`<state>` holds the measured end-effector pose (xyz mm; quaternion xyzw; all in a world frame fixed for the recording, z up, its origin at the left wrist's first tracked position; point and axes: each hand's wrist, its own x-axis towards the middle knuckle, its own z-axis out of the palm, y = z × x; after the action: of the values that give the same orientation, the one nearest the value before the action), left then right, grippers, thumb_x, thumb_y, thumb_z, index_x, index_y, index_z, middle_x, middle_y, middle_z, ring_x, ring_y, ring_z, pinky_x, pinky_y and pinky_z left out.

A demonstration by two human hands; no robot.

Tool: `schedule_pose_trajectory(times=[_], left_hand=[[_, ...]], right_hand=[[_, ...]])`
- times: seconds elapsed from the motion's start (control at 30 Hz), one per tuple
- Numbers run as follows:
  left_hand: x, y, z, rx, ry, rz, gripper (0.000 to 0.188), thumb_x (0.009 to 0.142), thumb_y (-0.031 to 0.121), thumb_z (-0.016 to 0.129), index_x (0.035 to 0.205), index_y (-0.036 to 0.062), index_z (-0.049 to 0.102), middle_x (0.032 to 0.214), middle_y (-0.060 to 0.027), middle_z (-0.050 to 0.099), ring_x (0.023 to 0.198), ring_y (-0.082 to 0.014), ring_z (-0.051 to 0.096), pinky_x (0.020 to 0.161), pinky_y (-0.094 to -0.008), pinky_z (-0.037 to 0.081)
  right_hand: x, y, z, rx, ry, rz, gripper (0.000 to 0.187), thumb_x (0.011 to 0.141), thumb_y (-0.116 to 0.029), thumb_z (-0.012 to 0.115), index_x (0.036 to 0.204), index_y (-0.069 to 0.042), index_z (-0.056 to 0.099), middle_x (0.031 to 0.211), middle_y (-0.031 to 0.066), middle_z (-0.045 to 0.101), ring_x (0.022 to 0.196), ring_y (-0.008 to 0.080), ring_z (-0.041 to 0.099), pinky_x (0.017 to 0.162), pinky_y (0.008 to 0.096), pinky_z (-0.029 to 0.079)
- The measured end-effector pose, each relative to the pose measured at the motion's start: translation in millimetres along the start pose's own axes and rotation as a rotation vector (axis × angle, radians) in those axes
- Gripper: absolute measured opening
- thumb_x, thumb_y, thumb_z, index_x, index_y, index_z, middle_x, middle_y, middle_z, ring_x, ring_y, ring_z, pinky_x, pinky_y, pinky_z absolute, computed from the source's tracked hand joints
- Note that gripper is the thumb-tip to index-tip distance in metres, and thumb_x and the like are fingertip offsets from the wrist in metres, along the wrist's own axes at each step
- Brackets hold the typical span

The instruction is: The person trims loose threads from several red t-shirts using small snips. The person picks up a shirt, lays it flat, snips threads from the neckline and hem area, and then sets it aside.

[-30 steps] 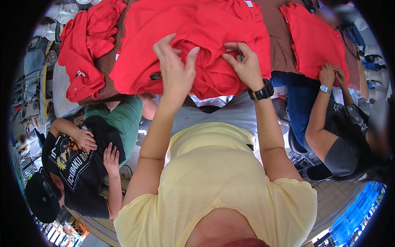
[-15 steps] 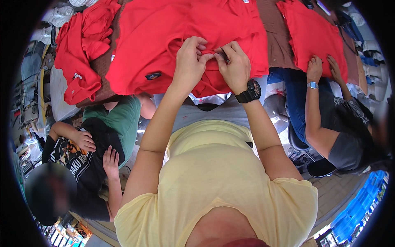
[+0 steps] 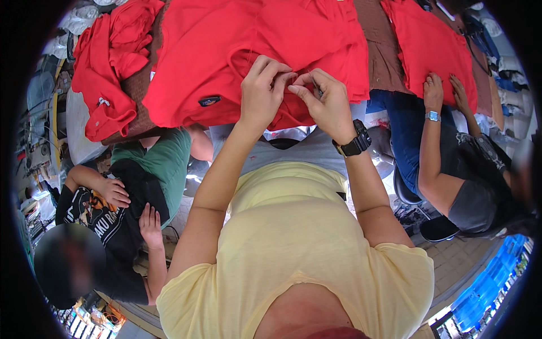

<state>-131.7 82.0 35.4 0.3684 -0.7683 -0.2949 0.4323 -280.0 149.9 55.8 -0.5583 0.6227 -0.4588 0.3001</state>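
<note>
A large red garment (image 3: 203,51) lies spread on the table in front of me, with a small dark patch (image 3: 209,101) near its front edge. Over its middle, my left hand (image 3: 263,90) is closed in a pinch; what its fingertips hold is too small to name. Close beside it, my right hand (image 3: 326,104) curls around a small dark tool (image 3: 317,90), mostly hidden by the fingers. The right thumb and forefinger point toward the left fingertips. A thin thread-like line shows near the fingertips.
Brown cloth (image 3: 385,53) covers the table. Another red garment (image 3: 107,73) lies bunched at the left. At the right, a co-worker's hands (image 3: 433,93) rest on a folded red garment (image 3: 432,48). On my left sits another person, hands (image 3: 151,225) near the lap.
My hands have lifted slightly off the garment and drawn a little toward me. The right hand has turned and its fingertips have come away from the red cloth.
</note>
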Motion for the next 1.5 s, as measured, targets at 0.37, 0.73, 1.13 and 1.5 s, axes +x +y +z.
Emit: schedule_pose_trajectory(times=[0.37, 0.73, 1.13, 1.5], left_hand=[[-0.1, -1.0, -0.7, -0.001, 0.091, 0.171, 0.022, 0.079, -0.010, 0.068, 0.096, 0.0030, 0.069, 0.093, -0.0101, 0.062, 0.080, -0.0259, 0.067, 0.067, -0.0353, 0.055], [-8.6, -13.9, 6.0, -0.708, 0.138, -0.431, 0.008, 0.094, -0.002, 0.065, 0.100, -0.0037, 0.060, 0.102, -0.0094, 0.068, 0.090, -0.0120, 0.064, 0.082, -0.0251, 0.053], [-2.8, 26.3, -51.2, -0.172, -0.277, -0.093, 0.023, 0.080, -0.006, 0.069, 0.102, -0.0003, 0.063, 0.105, -0.0147, 0.057, 0.091, -0.0283, 0.064, 0.080, -0.0352, 0.053], [7.3, 9.2, 0.8, -0.006, 0.049, 0.151, 0.018, 0.078, -0.005, 0.072, 0.094, 0.0013, 0.066, 0.090, -0.0113, 0.061, 0.081, -0.0294, 0.063, 0.072, -0.0379, 0.053]], right_hand=[[-3.6, -11.1, 6.3, 0.160, -0.031, 0.146, 0.013, 0.086, -0.011, 0.074, 0.089, 0.000, 0.068, 0.075, -0.0002, 0.059, 0.059, 0.0055, 0.039, 0.052, 0.0254, 0.032], [5.1, -1.1, 1.5, 0.432, -0.094, 0.363, 0.033, 0.103, -0.029, 0.054, 0.102, 0.003, 0.063, 0.075, 0.0025, 0.061, 0.057, 0.0071, 0.048, 0.055, 0.0243, 0.040], [9.7, -12.4, 0.0, 0.776, -0.064, 0.605, 0.015, 0.094, -0.017, 0.068, 0.096, -0.002, 0.066, 0.073, 0.0005, 0.062, 0.046, 0.0003, 0.038, 0.040, 0.0199, 0.025], [-14.3, -20.4, -1.3, 0.540, -0.137, 0.429, 0.027, 0.098, -0.027, 0.064, 0.091, 0.000, 0.067, 0.070, -0.0016, 0.059, 0.066, 0.0042, 0.052, 0.059, 0.0214, 0.039]])
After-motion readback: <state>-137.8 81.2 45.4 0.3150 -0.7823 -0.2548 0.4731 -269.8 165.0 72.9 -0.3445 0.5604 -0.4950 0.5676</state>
